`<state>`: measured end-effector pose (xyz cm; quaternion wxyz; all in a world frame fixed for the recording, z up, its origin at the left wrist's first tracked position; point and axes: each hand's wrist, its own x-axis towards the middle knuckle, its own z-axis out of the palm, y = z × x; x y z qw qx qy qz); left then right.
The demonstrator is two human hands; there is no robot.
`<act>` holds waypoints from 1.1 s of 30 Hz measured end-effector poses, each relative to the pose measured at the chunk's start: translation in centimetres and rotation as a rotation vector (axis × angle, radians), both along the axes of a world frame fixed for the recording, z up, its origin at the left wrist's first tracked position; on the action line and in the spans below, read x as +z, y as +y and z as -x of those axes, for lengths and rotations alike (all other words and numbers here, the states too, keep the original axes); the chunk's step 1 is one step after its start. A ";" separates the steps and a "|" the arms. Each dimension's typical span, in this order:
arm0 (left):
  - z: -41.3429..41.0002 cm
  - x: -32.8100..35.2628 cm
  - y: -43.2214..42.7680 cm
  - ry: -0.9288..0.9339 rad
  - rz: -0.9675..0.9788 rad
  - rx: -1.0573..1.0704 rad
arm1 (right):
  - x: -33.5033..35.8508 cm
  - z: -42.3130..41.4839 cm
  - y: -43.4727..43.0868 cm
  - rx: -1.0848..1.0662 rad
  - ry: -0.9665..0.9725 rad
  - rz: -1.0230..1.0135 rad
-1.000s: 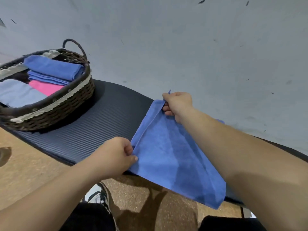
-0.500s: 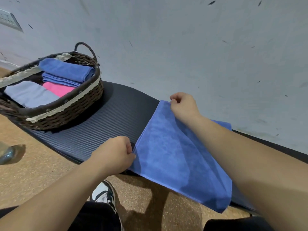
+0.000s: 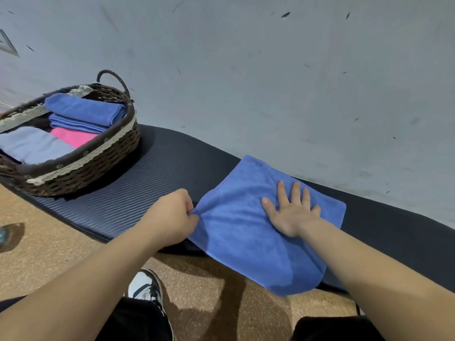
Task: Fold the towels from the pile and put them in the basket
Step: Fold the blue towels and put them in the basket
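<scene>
**Towel Flattening on the Bench: Present State**

The blue towel (image 3: 246, 232) is spread on the dark ribbed bench (image 3: 160, 173), at 5 o'clock from the centre of the view. Its corner at 5 o'clock is carried past the near edge of the bench and hangs over the brown floor (image 3: 49, 254). Its far edge lies near the grey wall (image 3: 246, 70) at 12 o'clock.

The left hand (image 3: 172, 217) is placed at the 9 o'clock edge of the blue towel. Its fingers (image 3: 189, 205) are curled, and that edge is pinched between them and the thumb. A small ridge of cloth is raised at the pinch.

The right hand (image 3: 290, 212) is laid palm down on the blue towel, at 2 o'clock from the towel's centre. Its fingers (image 3: 283, 193) are straight, slightly spread and pointed toward 12 o'clock. The cloth is pressed flat beneath them.

The basket (image 3: 81, 173), of dark wicker with a pale lace band and a looped handle, is set on the same bench at 9 o'clock, well apart from the blue towel. Folded towels are held in it: a rolled blue towel (image 3: 83, 108) at the far side, a pink towel (image 3: 73, 137) below it, and a grey towel (image 3: 32, 145) at the basket's 8 o'clock side.

A black-and-white shoe (image 3: 145, 286) is seen on the floor at 6 o'clock.
</scene>
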<state>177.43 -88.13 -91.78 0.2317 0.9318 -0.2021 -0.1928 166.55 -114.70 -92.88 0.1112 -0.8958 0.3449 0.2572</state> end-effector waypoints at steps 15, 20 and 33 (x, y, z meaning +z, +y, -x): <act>-5.4 -0.4 -6.8 -0.197 0.100 0.095 | 1.1 8.1 -3.6 -0.014 0.040 -0.008; 2.9 1.7 -8.4 -0.161 0.024 -0.321 | 0.8 8.1 -3.4 0.064 -0.049 0.123; 5.9 -3.7 -8.0 -0.193 -0.326 -0.543 | -0.7 11.5 0.1 0.217 -0.024 0.055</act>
